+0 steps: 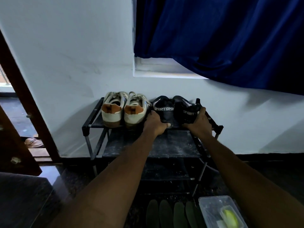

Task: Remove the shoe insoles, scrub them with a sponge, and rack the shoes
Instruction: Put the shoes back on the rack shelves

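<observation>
A black shoe rack (92, 122) stands against the wall. On its top shelf sit two white sneakers (113, 109) with brown heel tabs at the left and two black sport shoes at the right. My left hand (155, 124) grips the heel of the left black shoe (164, 106). My right hand (199, 124) grips the heel of the right black shoe (187, 111). Several dark insoles (164, 213) lie side by side on the floor in front of the rack. A yellow-green sponge (229, 217) lies in a clear plastic container (212, 204) at the bottom right.
The rack's lower shelves (164, 145) are dusty and bare. A blue curtain (222, 38) hangs over a window above. A wooden door frame (28, 102) stands at the left, with a brown shoe (32, 142) beyond it. A dark seat corner (21, 195) fills the bottom left.
</observation>
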